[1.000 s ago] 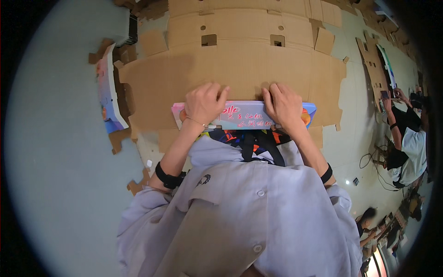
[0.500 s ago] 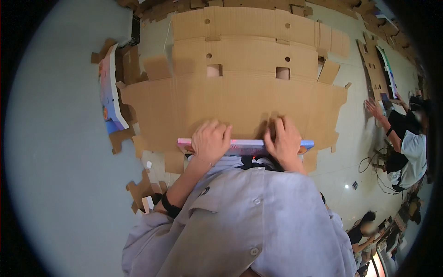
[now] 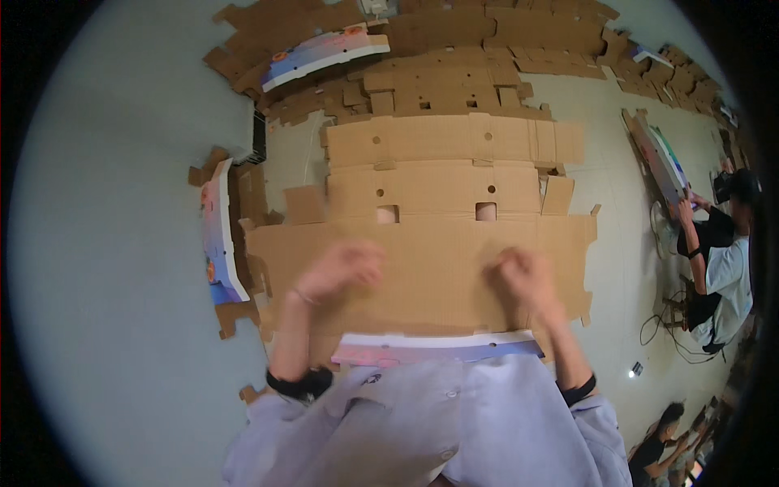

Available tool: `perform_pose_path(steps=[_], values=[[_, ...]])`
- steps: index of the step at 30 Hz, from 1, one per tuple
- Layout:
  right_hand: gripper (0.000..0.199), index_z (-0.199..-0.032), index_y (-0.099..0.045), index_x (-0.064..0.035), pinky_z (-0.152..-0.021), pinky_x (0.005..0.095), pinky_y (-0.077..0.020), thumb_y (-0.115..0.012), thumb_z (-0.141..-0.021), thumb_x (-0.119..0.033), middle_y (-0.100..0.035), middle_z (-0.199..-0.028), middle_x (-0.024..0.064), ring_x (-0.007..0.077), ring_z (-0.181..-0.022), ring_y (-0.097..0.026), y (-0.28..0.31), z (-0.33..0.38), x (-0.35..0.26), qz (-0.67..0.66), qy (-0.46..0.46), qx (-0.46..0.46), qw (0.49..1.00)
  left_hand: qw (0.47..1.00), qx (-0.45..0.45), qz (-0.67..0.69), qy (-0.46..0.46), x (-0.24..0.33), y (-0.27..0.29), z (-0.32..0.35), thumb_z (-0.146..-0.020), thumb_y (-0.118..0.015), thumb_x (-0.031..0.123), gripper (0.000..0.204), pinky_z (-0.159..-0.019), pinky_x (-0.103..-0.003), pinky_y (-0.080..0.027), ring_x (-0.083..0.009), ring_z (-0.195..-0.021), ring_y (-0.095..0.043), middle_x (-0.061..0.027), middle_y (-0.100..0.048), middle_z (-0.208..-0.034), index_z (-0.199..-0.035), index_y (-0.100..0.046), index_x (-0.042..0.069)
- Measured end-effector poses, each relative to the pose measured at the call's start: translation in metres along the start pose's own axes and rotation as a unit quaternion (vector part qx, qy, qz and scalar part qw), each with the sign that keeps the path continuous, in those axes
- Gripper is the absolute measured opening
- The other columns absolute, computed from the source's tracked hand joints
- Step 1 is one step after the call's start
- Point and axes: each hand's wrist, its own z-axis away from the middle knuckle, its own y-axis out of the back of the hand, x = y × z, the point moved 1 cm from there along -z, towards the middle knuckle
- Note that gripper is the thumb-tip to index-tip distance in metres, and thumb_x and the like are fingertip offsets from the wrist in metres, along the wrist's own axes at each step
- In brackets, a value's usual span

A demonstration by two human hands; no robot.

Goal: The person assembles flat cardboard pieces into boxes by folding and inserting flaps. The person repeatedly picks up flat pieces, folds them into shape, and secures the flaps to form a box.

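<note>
A large flattened cardboard box (image 3: pixel 454 276) with cut-out holes and side flaps lies in front of me. Along its near edge, against my shirt, rests a printed pink-and-blue box panel (image 3: pixel 438 349) with a white edge. My left hand (image 3: pixel 349 268) is over the left part of the cardboard, apart from the panel. Over the right part is my right hand (image 3: pixel 523 276). Both are smeared by motion, with fingers that look bent, and I see nothing held in either. Whether they touch the cardboard I cannot tell.
A printed panel (image 3: pixel 217 235) on brown cardboard lies to the left, another printed panel (image 3: pixel 324 55) at the far left. More flattened cardboard (image 3: pixel 552 32) spreads across the back. On the right a person (image 3: pixel 722 252) handles a printed panel (image 3: pixel 661 158); black cables (image 3: pixel 661 333) lie nearby.
Both hands have let go of the printed panel and moved forward over the cardboard. The view has tilted up, showing more at the back. The person on the right now has both hands at a panel.
</note>
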Motion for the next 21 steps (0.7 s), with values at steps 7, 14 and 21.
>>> perform_pose_path(steps=[7, 14, 21], values=[[0.034, -0.114, -0.055, -0.0029, -0.073, 0.0311, -0.0461, -0.051, -0.091, -0.027, -0.063, -0.098, 0.0115, 0.019, -0.083, -0.059, 0.128, -0.146, 0.108, -0.121, -0.136, 0.283, 0.942, 0.88, 0.451, -0.075, -0.13, 0.042, 0.193, -0.07, -0.092, -0.045, 0.043, 0.045, -0.073, -0.028, -0.044, -0.0116, -0.077, -0.056, -0.0065, -0.062, -0.091, -0.116, -0.057, 0.007], [0.051, -0.13, -0.042, -0.0028, -0.08, 0.0331, -0.0457, -0.053, -0.091, -0.033, -0.06, -0.107, 0.0119, 0.0208, -0.093, -0.058, 0.124, -0.187, 0.102, -0.462, -0.049, 0.051, 0.884, 0.951, 0.294, -0.085, -0.037, 0.054, 0.143, -0.122, -0.092, -0.041, 0.052, 0.057, -0.064, -0.031, -0.047, -0.0134, -0.063, -0.058, -0.0068, -0.061, -0.082, -0.114, -0.055, 0.001], [0.04, -0.106, -0.058, 0.001, -0.08, 0.0315, -0.0449, -0.072, -0.074, -0.019, -0.063, -0.093, 0.0125, 0.0202, -0.088, -0.058, 0.088, -0.2, 0.023, -0.179, 0.023, 0.111, 0.977, 0.941, 0.317, 0.0, -0.119, 0.071, 0.126, -0.13, -0.092, -0.046, 0.05, 0.048, -0.052, -0.025, -0.046, -0.01, -0.054, -0.053, -0.0018, -0.052, -0.065, -0.097, -0.055, 0.003]])
